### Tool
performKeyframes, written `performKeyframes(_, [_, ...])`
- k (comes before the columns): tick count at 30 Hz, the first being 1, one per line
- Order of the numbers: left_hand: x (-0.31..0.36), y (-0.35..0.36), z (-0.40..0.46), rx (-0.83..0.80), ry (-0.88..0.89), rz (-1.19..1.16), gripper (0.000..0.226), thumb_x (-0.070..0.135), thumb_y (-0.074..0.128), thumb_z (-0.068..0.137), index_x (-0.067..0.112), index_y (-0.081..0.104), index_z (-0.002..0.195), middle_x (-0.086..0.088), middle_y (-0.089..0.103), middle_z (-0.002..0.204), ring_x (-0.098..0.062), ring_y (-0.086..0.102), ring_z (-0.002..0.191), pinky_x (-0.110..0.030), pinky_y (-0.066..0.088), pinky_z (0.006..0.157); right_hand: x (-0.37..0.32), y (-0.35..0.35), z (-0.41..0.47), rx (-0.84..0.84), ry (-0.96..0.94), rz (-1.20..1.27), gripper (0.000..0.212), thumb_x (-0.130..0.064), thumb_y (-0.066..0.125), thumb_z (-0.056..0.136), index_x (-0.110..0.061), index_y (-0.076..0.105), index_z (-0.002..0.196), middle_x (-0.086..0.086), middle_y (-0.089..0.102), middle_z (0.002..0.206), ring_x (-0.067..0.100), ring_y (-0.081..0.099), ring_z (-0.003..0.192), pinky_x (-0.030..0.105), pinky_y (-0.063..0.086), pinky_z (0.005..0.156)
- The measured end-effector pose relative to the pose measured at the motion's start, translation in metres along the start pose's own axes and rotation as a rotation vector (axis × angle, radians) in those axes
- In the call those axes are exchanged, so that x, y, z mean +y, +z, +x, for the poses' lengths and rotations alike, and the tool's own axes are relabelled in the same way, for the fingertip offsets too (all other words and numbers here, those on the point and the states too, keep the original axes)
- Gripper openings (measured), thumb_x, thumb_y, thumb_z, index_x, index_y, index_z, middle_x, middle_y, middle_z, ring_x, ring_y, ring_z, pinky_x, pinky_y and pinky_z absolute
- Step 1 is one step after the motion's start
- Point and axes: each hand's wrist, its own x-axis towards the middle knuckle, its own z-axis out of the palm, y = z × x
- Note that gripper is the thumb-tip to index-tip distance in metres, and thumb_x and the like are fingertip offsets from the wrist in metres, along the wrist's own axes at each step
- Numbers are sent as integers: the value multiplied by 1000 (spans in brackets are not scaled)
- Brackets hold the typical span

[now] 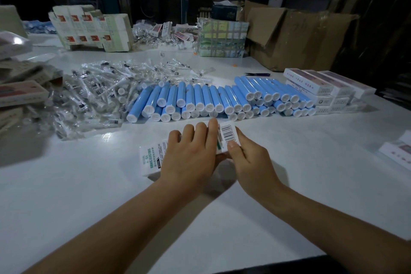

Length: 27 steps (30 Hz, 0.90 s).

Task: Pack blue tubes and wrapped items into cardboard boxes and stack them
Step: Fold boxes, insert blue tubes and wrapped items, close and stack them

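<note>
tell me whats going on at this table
A person is packing at a white table. Both hands hold one small white box lying on it: the left hand is spread over its top, and the right hand pinches the barcode end. Beyond the box lies a row of blue tubes with white caps, and to its left a heap of clear-wrapped items. Finished white boxes are stacked at the right. Whether the held box is filled yet cannot be seen.

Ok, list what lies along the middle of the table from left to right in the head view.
Heap of clear plastic-wrapped items → row of blue plastic tubes with white caps → stack of white cardboard boxes.
</note>
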Motion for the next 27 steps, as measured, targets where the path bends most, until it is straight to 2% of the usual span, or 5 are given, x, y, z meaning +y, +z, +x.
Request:
performKeyframes(7, [0, -4, 1, -114, 15, -10, 69, 52, 47, 94, 6, 36, 144, -10, 58, 118, -27, 55, 98, -39, 43, 80, -1, 0, 6, -62, 140, 208, 48, -23, 42, 101, -25, 31, 148, -4, 61, 120, 11, 63, 104, 28, 57, 80])
performKeyframes(15, [6, -4, -4, -142, 64, 21, 72, 49, 60, 89, 7, 37, 142, -9, 59, 114, -26, 56, 97, -40, 46, 79, 2, 3, 4, -25, 97, 33, 47, -23, 38, 102, -18, 30, 148, -28, 53, 97, -20, 56, 85, 5, 47, 65])
performKeyframes(20, [2, -5, -1, -119, 30, 0, 68, 49, 58, 90, 7, 41, 141, -9, 61, 112, -26, 57, 94, -39, 45, 77, 1, 3, 7, -62, 143, 143, 50, -23, 40, 102, -24, 26, 149, -22, 59, 108, -13, 60, 92, 11, 51, 72])
performKeyframes(23, [-1, 0, 3, -135, -14, -36, 69, 51, 41, 97, 8, 22, 148, -9, 51, 126, -26, 50, 107, -39, 39, 85, 3, 3, 7, -49, 203, 277, 47, -20, 43, 101, -20, 34, 147, -6, 63, 117, 8, 66, 98, 26, 57, 76])
performKeyframes(27, [-3, 7, 4, -115, -26, 21, 70, 53, 35, 97, 9, 16, 148, -8, 48, 129, -26, 47, 109, -39, 37, 87, 0, 4, 5, -49, 117, 116, 46, -22, 44, 100, -16, 39, 145, -4, 62, 117, 11, 65, 96, 33, 59, 78])
